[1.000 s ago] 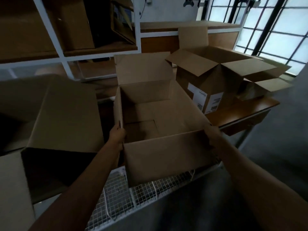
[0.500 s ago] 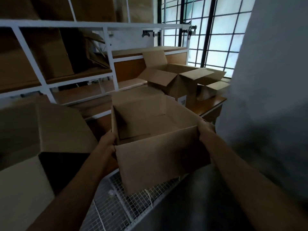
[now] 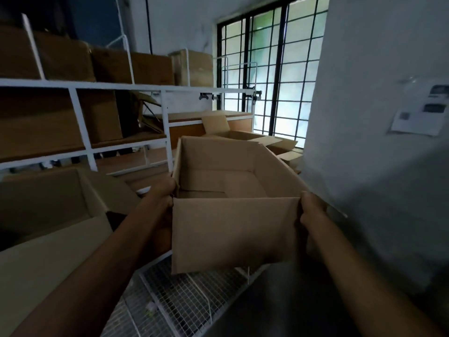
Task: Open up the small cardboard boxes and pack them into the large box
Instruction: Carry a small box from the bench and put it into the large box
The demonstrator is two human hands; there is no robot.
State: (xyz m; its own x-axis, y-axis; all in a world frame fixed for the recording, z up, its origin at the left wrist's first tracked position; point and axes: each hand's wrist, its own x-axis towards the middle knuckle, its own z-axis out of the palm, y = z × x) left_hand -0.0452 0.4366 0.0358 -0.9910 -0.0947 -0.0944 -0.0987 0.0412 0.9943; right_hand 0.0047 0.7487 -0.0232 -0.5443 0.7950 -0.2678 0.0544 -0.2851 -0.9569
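An opened small cardboard box [image 3: 233, 229] hangs in front of me above a white wire-mesh shelf [image 3: 184, 297], its top open and its inside empty. My left hand [image 3: 162, 193] grips its left rim and my right hand [image 3: 312, 210] grips its right front corner. The near flap hangs down toward me. A large open cardboard box [image 3: 56, 215] stands at the left, its flap folded outward. Another open box [image 3: 243, 135] sits farther back on a wooden shelf, partly hidden behind the held box.
White metal racks [image 3: 80, 86] with stacked cardboard boxes fill the left and back. A barred window [image 3: 269, 76] lies ahead. A grey wall [image 3: 379, 142] with a paper notice [image 3: 418, 117] stands close on the right.
I have lifted the small box higher and nearer, both hands still on it. My view has tilted up and turned right, so the window and wall now show.
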